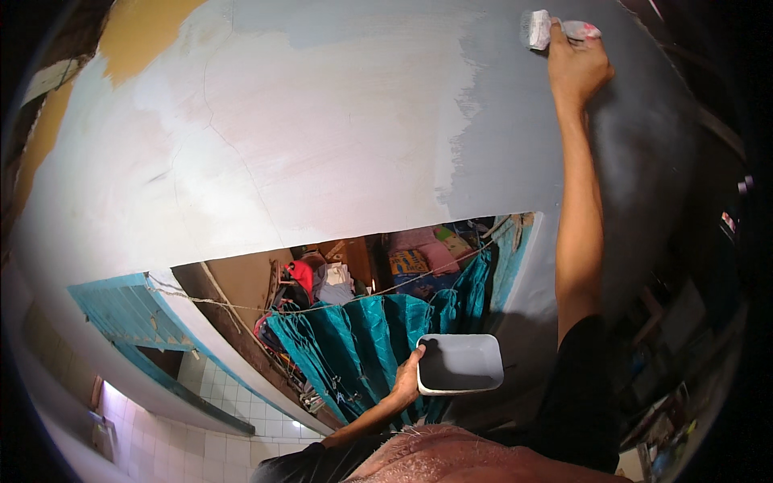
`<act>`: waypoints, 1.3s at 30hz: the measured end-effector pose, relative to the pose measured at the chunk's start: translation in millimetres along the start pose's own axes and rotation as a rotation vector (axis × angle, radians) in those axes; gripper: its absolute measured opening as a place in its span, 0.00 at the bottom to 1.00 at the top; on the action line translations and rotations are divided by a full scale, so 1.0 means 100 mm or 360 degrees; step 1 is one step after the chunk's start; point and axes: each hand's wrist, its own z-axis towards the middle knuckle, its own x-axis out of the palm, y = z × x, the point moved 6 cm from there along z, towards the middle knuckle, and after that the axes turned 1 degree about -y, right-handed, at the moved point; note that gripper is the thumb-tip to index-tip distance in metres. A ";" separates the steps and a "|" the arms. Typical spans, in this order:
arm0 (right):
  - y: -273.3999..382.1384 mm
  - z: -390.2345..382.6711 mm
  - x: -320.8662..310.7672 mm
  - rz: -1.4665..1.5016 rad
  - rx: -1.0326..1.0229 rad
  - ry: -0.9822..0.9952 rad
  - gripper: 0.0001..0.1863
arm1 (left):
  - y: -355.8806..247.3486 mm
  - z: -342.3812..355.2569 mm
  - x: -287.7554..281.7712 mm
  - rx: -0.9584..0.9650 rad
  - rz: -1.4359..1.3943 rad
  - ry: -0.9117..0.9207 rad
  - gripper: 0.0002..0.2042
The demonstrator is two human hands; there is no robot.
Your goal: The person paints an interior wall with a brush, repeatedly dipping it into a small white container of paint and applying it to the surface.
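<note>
Head view: the right hand is raised at the end of an outstretched arm, fingers closed around a pale brush near the upper right corner of the wall, its head toward the left. Lower down, the left hand grips a white tub by its left edge, thumb at the rim; the inside looks grey, though whether from paint or shadow I cannot tell. Around the brush, the wall's right part bears a grey coat with a ragged left edge; the middle is whitish, and an ochre patch marks the upper left corner. Below the wall's lower edge, a teal curtain hangs from a cord across a doorway, with a blue door farther left.
</note>
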 end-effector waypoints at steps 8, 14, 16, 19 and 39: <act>1.95 -0.81 1.00 0.0720 -0.0103 0.0284 0.11 | -0.07 -0.10 -0.01 0.0024 -0.0095 0.0031 0.30; 2.93 -0.78 0.95 0.1270 0.0039 0.0502 0.06 | -0.19 -0.23 0.12 0.0079 -0.0028 0.0014 0.29; 2.77 -0.82 1.00 0.1297 0.0095 0.0578 0.06 | -0.18 -0.24 0.13 0.0031 -0.0023 0.0001 0.30; 1.96 -0.83 1.13 0.1224 0.0137 0.0419 0.07 | -0.18 -0.24 0.08 0.0046 -0.0026 0.0000 0.30; 2.82 -1.01 0.79 0.1203 0.0100 0.0543 0.05 | -0.07 -0.27 -0.09 0.0038 0.0017 0.0006 0.31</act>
